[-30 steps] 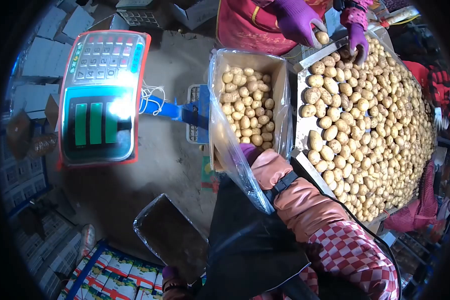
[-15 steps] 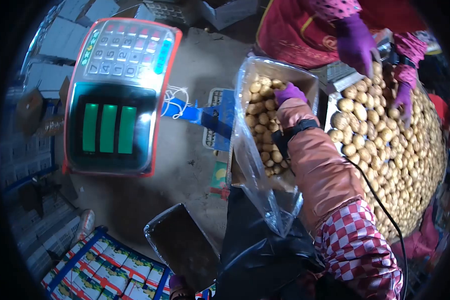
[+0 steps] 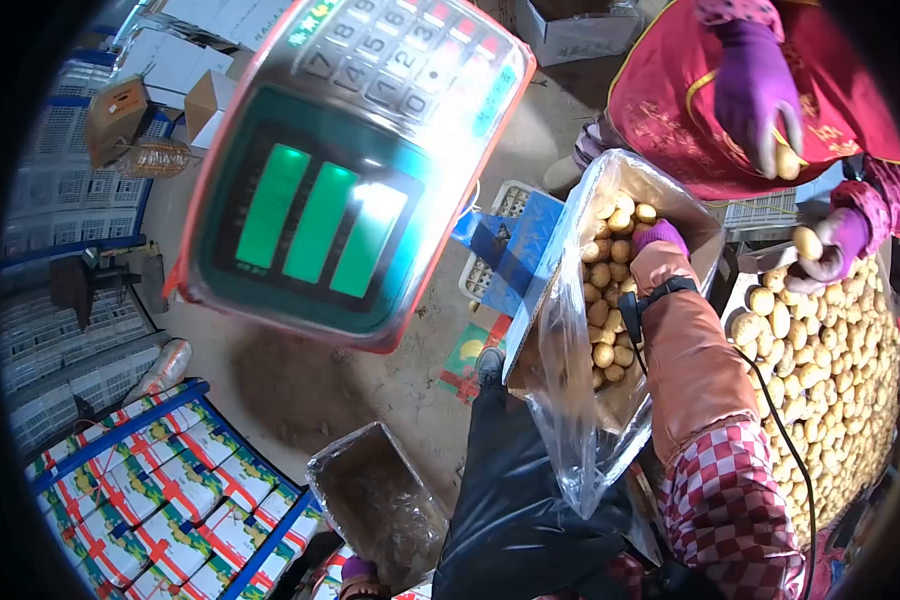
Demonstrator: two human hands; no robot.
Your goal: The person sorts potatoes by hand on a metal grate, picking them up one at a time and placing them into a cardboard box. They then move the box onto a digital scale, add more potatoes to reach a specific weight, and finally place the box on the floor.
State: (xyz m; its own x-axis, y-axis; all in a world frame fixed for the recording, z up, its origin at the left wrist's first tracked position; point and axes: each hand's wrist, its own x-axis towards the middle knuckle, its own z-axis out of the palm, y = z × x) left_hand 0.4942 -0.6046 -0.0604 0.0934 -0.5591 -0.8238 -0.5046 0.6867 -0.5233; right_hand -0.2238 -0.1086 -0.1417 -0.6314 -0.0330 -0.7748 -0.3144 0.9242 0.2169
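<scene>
My right hand (image 3: 660, 236), in a purple glove, reaches into a cardboard box (image 3: 700, 215) lined with clear plastic. It touches the potatoes (image 3: 600, 315) inside, and its fingers are hidden. At the bottom edge my left hand (image 3: 358, 570), also purple-gloved, is closed at the rim of a second plastic-lined box (image 3: 380, 500), which has no potatoes visible in it. A loose flap of the plastic liner (image 3: 570, 440) hangs over the near side of the potato box.
A scale display (image 3: 310, 220) stands high at left-centre. Across from me, a co-worker's gloved hands (image 3: 760, 100) hold potatoes above a large potato heap (image 3: 830, 400). Stacked printed cartons (image 3: 170, 500) stand lower left. A black cable (image 3: 770, 400) runs along my right sleeve.
The view has turned, shifting the scale display and potato box rightward. My right hand stays in the potato box. The co-worker's hands have lifted off the heap with potatoes.
</scene>
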